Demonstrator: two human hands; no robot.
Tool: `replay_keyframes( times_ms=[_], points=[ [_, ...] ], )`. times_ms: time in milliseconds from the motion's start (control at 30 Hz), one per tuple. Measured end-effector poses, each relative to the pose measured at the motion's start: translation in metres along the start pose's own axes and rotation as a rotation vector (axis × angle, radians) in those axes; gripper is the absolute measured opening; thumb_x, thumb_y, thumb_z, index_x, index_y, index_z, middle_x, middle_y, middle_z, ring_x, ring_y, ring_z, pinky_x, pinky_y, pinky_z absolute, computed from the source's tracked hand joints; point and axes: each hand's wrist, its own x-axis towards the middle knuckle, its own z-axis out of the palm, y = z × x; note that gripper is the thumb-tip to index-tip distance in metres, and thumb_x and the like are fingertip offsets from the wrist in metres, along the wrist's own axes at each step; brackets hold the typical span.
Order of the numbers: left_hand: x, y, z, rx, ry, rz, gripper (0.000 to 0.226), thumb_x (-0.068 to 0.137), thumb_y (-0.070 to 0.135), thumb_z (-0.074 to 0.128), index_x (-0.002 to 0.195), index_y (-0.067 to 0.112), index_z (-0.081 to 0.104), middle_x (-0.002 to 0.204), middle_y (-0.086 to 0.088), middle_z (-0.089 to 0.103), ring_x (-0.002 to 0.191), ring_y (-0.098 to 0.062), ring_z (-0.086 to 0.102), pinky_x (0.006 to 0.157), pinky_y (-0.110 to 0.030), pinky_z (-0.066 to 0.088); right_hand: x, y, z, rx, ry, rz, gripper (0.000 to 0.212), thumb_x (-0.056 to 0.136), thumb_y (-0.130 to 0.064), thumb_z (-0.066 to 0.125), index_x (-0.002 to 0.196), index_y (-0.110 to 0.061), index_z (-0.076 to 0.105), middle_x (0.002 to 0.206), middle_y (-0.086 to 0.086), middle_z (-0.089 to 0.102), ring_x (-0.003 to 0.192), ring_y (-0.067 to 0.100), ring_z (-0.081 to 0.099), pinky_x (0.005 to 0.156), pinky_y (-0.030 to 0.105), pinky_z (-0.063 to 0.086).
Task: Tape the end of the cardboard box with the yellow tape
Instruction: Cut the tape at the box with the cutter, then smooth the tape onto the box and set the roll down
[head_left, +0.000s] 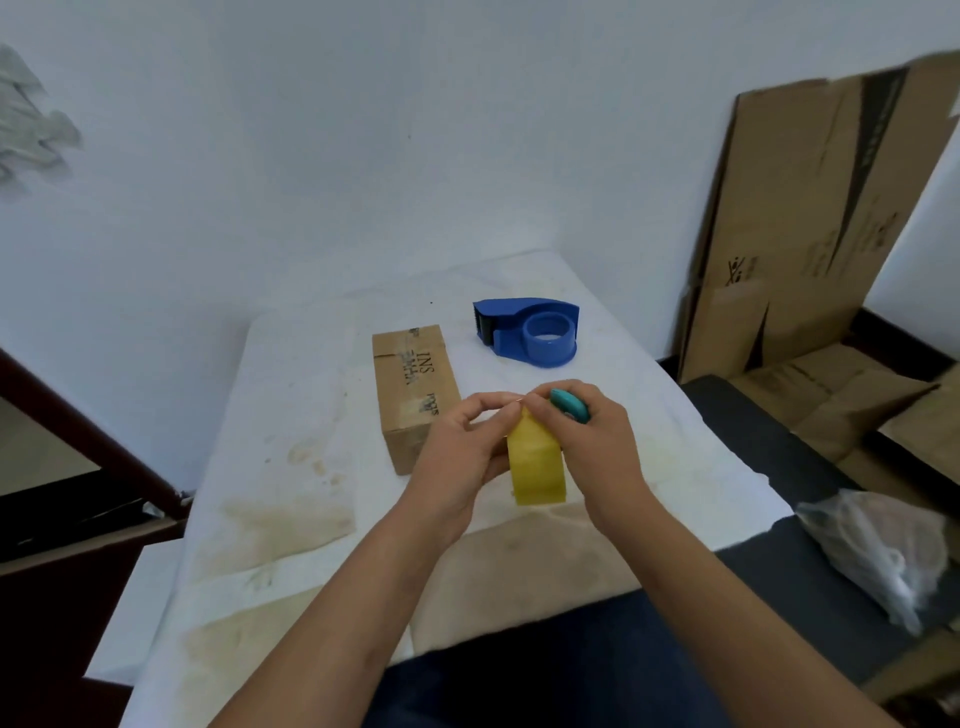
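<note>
No yellow strip is on the long brown cardboard box (415, 395) yet — all the taping is left to do. It lies on the white table (291, 415), long way pointing away, near end by the hands. The left hand (457, 457) pinches the yellow tape roll (535, 462) — the right hand (597, 441) grips a small teal cutter (569, 405) and touches the roll.

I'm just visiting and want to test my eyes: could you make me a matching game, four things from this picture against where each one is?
Things:
1. yellow tape
2. cardboard box
3. blue dispenser
4. teal object

Places:
A. far side of the table, untouched
B. held between both hands
C. tucked in the right hand
D. lying just beyond the left hand

Pairs: 1-B, 2-D, 3-A, 4-C
</note>
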Motion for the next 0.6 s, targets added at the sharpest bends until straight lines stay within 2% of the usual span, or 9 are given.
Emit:
replay_keyframes(
  times_ms=[67, 167, 267, 333, 400, 433, 500, 533, 600],
  points=[
    [0.002, 0.001, 0.004, 0.131, 0.004, 0.036, 0.020, 0.097, 0.020, 0.056, 0.115, 0.020, 0.067, 0.099, -0.005, 0.075, 0.082, -0.012, 0.075, 0.071, -0.025, 0.060, 0.006, -0.001, -0.009, -0.045, 0.008, -0.018, 0.019, 0.085, -0.035, 0.068, 0.098, -0.022, 0.071, 0.100, -0.002, 0.068, 0.097, 0.016, 0.060, 0.080, 0.029, 0.051],
    [0.005, 0.006, -0.004, 0.192, 0.035, 0.089, 0.035, 0.099, 0.021, 0.054, 0.132, 0.031, 0.051, 0.110, -0.002, 0.073, 0.084, -0.015, 0.076, 0.073, -0.025, 0.060, 0.021, -0.005, -0.025, -0.132, 0.044, -0.070, 0.019, 0.086, -0.035, 0.068, 0.097, -0.020, 0.071, 0.093, -0.003, 0.067, 0.087, 0.010, 0.058, 0.072, 0.021, 0.043],
    [0.008, 0.022, -0.025, 0.177, 0.090, 0.169, 0.026, 0.099, 0.012, 0.050, 0.121, 0.016, 0.064, 0.111, -0.005, 0.073, 0.083, -0.017, 0.076, 0.073, -0.022, 0.059, 0.044, -0.006, -0.034, -0.385, 0.072, -0.206, 0.014, 0.087, -0.031, 0.068, 0.091, -0.018, 0.070, 0.091, -0.002, 0.061, 0.081, 0.013, 0.054, 0.067, 0.018, 0.038],
    [0.012, 0.030, -0.044, 0.216, 0.173, 0.240, 0.024, 0.099, 0.007, 0.050, 0.110, 0.013, 0.070, 0.107, -0.006, 0.075, 0.085, -0.016, 0.075, 0.078, -0.024, 0.059, 0.060, -0.003, -0.033, -0.622, 0.023, -0.324, 0.013, 0.088, -0.027, 0.066, 0.092, -0.015, 0.068, 0.092, -0.002, 0.053, 0.080, 0.016, 0.052, 0.066, 0.022, 0.037],
    [0.016, 0.033, -0.062, 0.318, 0.271, 0.316, 0.024, 0.097, 0.009, 0.053, 0.102, 0.020, 0.074, 0.102, -0.001, 0.077, 0.090, -0.011, 0.074, 0.084, -0.026, 0.056, 0.072, 0.002, -0.027, -0.818, -0.035, -0.410, 0.013, 0.090, -0.026, 0.063, 0.093, -0.014, 0.066, 0.096, -0.003, 0.051, 0.080, 0.020, 0.054, 0.066, 0.028, 0.042],
    [0.017, 0.033, -0.070, 0.387, 0.305, 0.351, 0.025, 0.096, 0.012, 0.054, 0.100, 0.025, 0.075, 0.101, 0.004, 0.077, 0.092, -0.005, 0.072, 0.083, -0.021, 0.054, 0.076, 0.005, -0.023, -0.893, -0.060, -0.432, 0.013, 0.091, -0.027, 0.062, 0.094, -0.014, 0.065, 0.099, -0.002, 0.052, 0.081, 0.020, 0.056, 0.066, 0.031, 0.045],
    [0.019, 0.032, -0.082, 0.541, 0.328, 0.387, 0.026, 0.096, 0.016, 0.054, 0.101, 0.032, 0.074, 0.105, 0.013, 0.074, 0.089, 0.011, 0.066, 0.070, -0.004, 0.046, 0.080, 0.011, -0.014, -0.993, -0.105, -0.455, 0.014, 0.092, -0.028, 0.059, 0.097, -0.015, 0.064, 0.106, -0.001, 0.053, 0.084, 0.021, 0.058, 0.067, 0.035, 0.050],
    [0.020, 0.030, -0.087, 0.622, 0.317, 0.390, 0.026, 0.097, 0.018, 0.054, 0.102, 0.034, 0.073, 0.108, 0.015, 0.071, 0.085, 0.012, 0.064, 0.064, -0.001, 0.044, 0.081, 0.013, -0.009, -1.025, -0.124, -0.462, 0.015, 0.093, -0.029, 0.058, 0.098, -0.016, 0.064, 0.107, -0.001, 0.054, 0.085, 0.021, 0.058, 0.068, 0.035, 0.051],
    [0.024, 0.024, -0.095, 0.763, 0.270, 0.394, 0.024, 0.097, 0.023, 0.054, 0.103, 0.038, 0.072, 0.114, 0.017, 0.069, 0.080, -0.003, 0.067, 0.061, -0.003, 0.045, 0.081, 0.015, -0.001, -1.076, -0.161, -0.457, 0.018, 0.093, -0.031, 0.058, 0.101, -0.016, 0.065, 0.108, -0.001, 0.056, 0.087, 0.021, 0.059, 0.068, 0.035, 0.050]
  ],
)
